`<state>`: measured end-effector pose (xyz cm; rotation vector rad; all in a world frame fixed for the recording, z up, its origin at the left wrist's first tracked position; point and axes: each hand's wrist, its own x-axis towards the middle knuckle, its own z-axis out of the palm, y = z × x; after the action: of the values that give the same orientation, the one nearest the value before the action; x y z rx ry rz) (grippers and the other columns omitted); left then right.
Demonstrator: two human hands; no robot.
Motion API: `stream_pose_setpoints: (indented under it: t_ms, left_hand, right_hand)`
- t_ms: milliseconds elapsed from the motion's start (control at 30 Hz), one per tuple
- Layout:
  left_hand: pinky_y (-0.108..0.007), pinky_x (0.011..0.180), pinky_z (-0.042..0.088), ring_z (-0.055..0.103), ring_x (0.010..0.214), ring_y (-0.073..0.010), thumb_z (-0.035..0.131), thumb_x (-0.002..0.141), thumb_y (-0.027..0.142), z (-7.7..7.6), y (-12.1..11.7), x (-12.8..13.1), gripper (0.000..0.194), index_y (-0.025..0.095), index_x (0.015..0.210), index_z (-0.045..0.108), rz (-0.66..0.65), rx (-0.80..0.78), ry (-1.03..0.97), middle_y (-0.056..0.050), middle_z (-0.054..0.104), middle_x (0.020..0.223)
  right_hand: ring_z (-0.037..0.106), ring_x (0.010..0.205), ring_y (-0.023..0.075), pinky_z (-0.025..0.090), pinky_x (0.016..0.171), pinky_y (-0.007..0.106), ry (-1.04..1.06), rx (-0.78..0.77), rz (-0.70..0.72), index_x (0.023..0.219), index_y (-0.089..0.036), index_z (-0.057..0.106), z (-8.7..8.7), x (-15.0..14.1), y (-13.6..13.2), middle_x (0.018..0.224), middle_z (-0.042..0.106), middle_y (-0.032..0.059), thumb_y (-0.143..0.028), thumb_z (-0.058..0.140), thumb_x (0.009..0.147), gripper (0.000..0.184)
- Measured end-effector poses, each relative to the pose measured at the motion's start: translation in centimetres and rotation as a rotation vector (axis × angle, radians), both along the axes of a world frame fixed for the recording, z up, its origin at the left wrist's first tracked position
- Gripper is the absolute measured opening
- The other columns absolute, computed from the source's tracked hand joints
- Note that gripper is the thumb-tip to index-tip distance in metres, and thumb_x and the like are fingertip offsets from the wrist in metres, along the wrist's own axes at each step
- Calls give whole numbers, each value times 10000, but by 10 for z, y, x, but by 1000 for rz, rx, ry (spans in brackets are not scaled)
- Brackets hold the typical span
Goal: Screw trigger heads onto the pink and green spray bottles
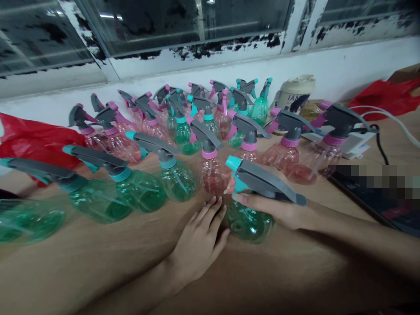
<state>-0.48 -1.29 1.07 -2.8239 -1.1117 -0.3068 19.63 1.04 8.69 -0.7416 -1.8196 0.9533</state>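
My right hand point(278, 208) is wrapped round the neck of a green spray bottle point(251, 223) with a grey and turquoise trigger head. The bottle stands upright on the wooden table point(141, 262), its nozzle pointing left. Flat on the tabletop, just left of that bottle, lies my left hand point(201, 238) with its fingers stretched out and nothing in it. Beyond its fingertips stands a pink spray bottle point(213, 175). A green spray bottle point(179, 181) with a turquoise collar is a little further left.
Several pink and green spray bottles crowd the back, near the wall. Red plastic bags point(42, 140) lie at the left and right. A pale tub point(293, 92) stands behind, and a dark phone-like device point(370, 197) with a cable nearby lies at the right.
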Motion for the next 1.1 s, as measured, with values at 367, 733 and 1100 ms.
stream_pose_setpoints:
  t_ms: [367, 733, 1100]
  left_hand:
    - [-455, 1031, 351, 383, 1276, -280, 436, 924, 250, 1, 1, 0, 378, 60, 1247, 482, -12, -21, 3, -162, 483, 1334]
    - [-451, 1015, 370, 396, 1269, -268, 444, 919, 256, 3, 1, 0, 370, 89, 1247, 480, 4, -46, -43, -150, 480, 1338]
    - [-449, 1013, 371, 395, 1271, -266, 435, 922, 261, 3, 0, 0, 393, 77, 1269, 460, 13, -50, -39, -153, 481, 1339]
  right_hand:
    - [557, 692, 146, 483, 677, 292, -69, 21, -83, 959, -234, 618, -13, 1, 3, 795, 597, -8, -231, 588, 799, 163]
    - [541, 582, 135, 485, 617, 283, -68, -108, -74, 876, -222, 623, -12, 1, 1, 612, 535, -44, -229, 586, 795, 90]
    - [662, 755, 163, 547, 698, 300, -75, -169, 32, 1153, -233, 599, -14, 5, 1, 874, 699, 21, -207, 527, 845, 318]
